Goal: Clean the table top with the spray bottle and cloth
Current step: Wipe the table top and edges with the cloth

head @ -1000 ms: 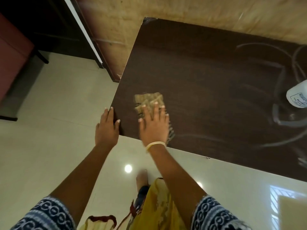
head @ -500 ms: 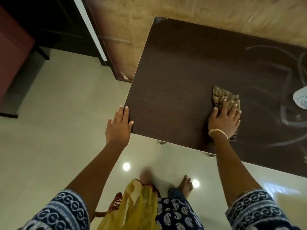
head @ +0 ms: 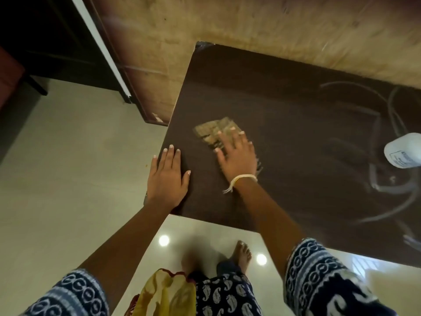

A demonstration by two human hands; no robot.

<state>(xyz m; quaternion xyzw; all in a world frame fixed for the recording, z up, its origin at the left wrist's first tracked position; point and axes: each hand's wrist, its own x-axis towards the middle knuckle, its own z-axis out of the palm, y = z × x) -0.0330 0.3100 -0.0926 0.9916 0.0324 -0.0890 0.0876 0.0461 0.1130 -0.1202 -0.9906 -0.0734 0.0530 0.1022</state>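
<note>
Steadily, my flat right hand presses the folded cloth across the dark table top; my left hand, fingers spread, braces its edge, keeping strokes overlapping.

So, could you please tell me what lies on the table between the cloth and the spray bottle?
Nothing stands there: between the cloth and the spray bottle, the head view shows only bare dark table with pale streaks.
</note>
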